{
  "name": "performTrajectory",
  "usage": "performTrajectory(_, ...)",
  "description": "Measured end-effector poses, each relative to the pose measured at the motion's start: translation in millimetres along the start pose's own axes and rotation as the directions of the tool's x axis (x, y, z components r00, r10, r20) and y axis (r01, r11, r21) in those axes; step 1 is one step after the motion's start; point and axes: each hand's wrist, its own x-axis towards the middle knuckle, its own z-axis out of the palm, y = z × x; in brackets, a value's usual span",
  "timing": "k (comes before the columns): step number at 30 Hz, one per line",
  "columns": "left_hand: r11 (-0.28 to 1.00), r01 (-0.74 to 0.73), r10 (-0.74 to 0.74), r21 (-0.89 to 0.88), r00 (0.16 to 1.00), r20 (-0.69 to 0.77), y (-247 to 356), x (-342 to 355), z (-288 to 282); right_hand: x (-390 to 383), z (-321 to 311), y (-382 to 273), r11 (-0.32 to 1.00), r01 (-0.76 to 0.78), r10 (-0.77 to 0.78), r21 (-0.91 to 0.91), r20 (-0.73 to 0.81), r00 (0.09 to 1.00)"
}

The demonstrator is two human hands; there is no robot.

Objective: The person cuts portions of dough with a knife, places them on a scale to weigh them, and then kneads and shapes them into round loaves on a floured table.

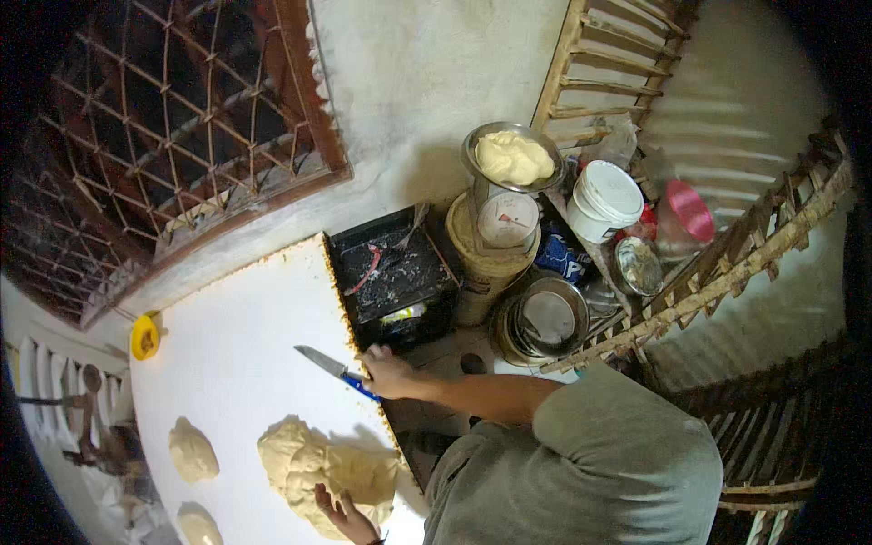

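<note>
My right hand (386, 372) is closed around the blue handle of a knife (320, 361). The blade lies flat near the right edge of a white work board (245, 345). My left hand (343, 515) presses its fingers on a large lump of pale dough (309, 459) at the board's near end. Two smaller dough pieces (193, 451) (200, 525) lie apart from it on the left.
A black tray (395, 272) sits beside the board. Behind it a dial scale (507, 220) carries a steel bowl of dough (513, 156). A white tub (604, 200), a pink-lidded jar (686, 213), steel pans (545, 318) and a wooden rack (727, 272) crowd the right. A yellow lid (144, 336) lies at the board's far edge.
</note>
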Motion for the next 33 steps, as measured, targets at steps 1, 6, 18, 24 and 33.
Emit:
performTrajectory(1,0.999,0.009,-0.008,-0.032,1.0,0.025,16.1,5.9,5.0,0.0,-42.2,5.2,0.997,-0.031,0.029,0.065,0.031,0.999)
performTrajectory(6,0.993,0.057,-0.047,-0.105,0.994,0.1,6.4,55.5,63.7,-0.6,-311.5,117.1,0.917,0.014,-0.247,-0.399,-0.539,0.806)
performTrajectory(18,0.961,-0.27,0.23,-0.055,0.677,0.699,265.4,83.3,423.8,72.6,-539.9,273.3,0.888,-0.227,0.208,-0.401,-0.09,0.974)
performTrajectory(24,0.982,-0.089,0.185,-0.167,0.642,0.744,290.9,90.2,509.2,70.3,-545.1,288.4,0.886,-0.263,0.219,-0.383,-0.156,0.963)
performTrajectory(33,0.899,0.156,0.199,-0.41,0.689,0.697,267.6,108.4,598.7,66.9,-541.5,286.2,0.885,-0.275,0.221,-0.377,-0.181,0.958)
